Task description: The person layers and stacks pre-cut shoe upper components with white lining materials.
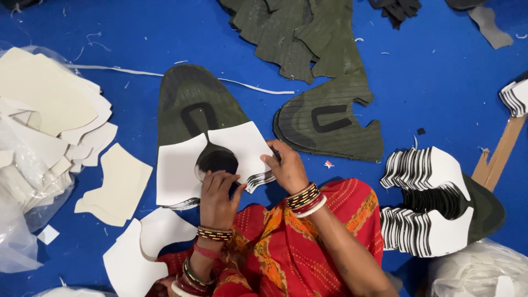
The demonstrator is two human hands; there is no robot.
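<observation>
A dark olive shoe-upper piece (pixel 190 104) lies on the blue surface with a white cut-out lining piece (pixel 179 170) laid over its near half. My left hand (pixel 217 198) presses on the lining's inner edge beside the dark oval opening (pixel 216 158). My right hand (pixel 286 165) pinches the lining's right wing (pixel 245 146). Both wrists wear several bangles. My lap is covered in red and orange cloth (pixel 286 242).
Cream backing pieces (pixel 49 110) pile up at left on clear plastic. More white liners (pixel 137 247) lie near my knee. Another olive upper (pixel 330 124) and a heap of them (pixel 302 33) sit ahead. A stack of finished pieces (pixel 434 201) stands at right.
</observation>
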